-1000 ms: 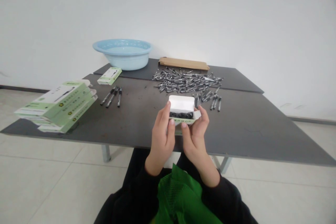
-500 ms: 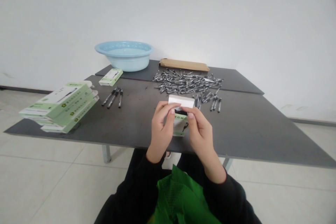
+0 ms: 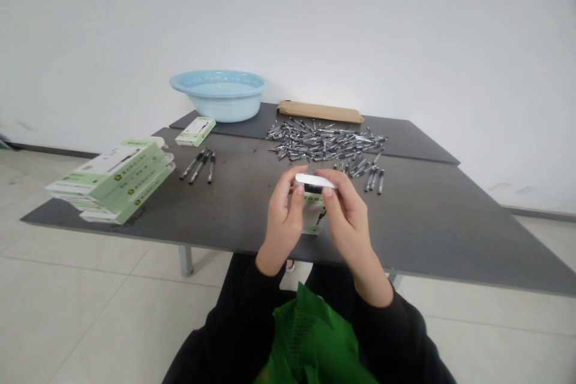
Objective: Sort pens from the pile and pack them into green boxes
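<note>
Between my hands, a small green-and-white pen box (image 3: 314, 216) stands upright at the table's near side. Its white end flap is bent over toward me, and a dark gap shows beneath the flap. My left hand (image 3: 284, 216) grips the left side of the box, thumb near its top edge. On the right side, my right hand (image 3: 347, 216) holds it the same way, fingers curled behind. The lower front of the box, with a printed pen, shows between the thumbs. Beyond my hands lies a heap of black-and-clear pens (image 3: 326, 141).
A stack of green-and-white boxes (image 3: 112, 174) is at the left. Beside it lie several pens (image 3: 200, 165) and a single box (image 3: 196, 131). A blue basin (image 3: 220, 99) and a flat brown cardboard piece (image 3: 320, 111) are at the back of the dark table (image 3: 427, 222).
The box's white flap has tipped down toward me, and my fingers have moved from its front edge to its sides. The whole view has shifted slightly.
</note>
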A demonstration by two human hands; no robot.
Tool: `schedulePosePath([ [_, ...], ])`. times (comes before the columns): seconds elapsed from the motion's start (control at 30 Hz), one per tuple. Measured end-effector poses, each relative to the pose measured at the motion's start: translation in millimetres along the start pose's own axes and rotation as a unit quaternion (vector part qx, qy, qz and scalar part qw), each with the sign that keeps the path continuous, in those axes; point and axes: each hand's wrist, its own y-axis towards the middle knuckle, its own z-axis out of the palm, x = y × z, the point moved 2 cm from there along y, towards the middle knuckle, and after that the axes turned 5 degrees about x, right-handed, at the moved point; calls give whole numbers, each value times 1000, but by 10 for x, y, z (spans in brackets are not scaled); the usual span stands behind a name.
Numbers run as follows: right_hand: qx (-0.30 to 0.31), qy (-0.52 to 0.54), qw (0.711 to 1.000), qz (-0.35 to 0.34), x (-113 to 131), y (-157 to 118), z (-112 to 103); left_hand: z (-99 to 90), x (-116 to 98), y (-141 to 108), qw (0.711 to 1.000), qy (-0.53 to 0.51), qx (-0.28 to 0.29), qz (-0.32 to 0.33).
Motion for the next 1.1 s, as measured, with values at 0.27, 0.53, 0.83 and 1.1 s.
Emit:
schedulePosePath([
  [0.27, -17, 7, 999, 30, -61, -13, -20, -2, 43, -53, 998, -37, 44, -17],
  [0.53, 30, 30, 999, 22, -77, -14, -66, -16, 48, -76, 998, -7, 51, -36],
  [0.83, 35, 45, 998, -7, -53, -23, -46, 18, 32, -87, 996, -51, 47, -49],
  [1.1, 36, 54, 997, 29, -30, -31, -19, 38, 58, -53, 997, -44, 32, -57],
])
